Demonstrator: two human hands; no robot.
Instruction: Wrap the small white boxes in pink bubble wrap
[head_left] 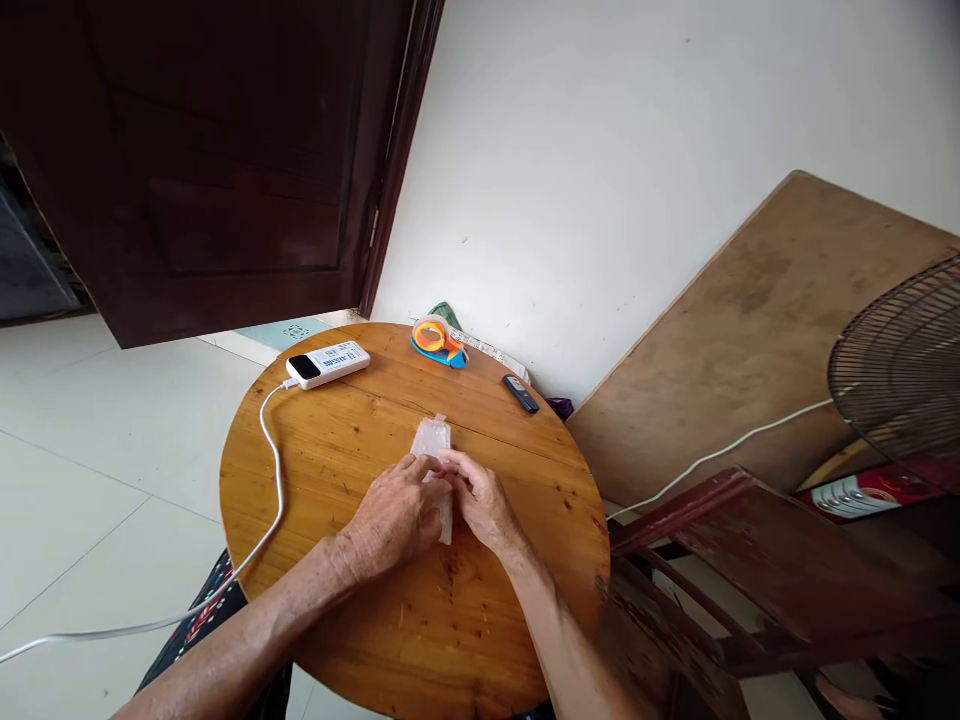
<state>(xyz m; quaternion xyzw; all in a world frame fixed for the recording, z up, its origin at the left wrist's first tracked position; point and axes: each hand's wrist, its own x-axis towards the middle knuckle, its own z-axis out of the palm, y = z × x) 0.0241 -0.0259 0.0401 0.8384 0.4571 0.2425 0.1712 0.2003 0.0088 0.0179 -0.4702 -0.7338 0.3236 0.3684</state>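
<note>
Near the middle of the round wooden table, the left hand and right hand both pinch a clear plastic packet lying flat, fingers curled on it. Farther back lie a white power bank, its label print too small to read, an orange-and-blue tape dispenser and a small dark device.

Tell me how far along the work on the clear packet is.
Early to midway, likely. Done: packet lies flat on the table. In hand: left hand and right hand pinch its middle. Left: tape dispenser sits untouched at the far edge.
</note>
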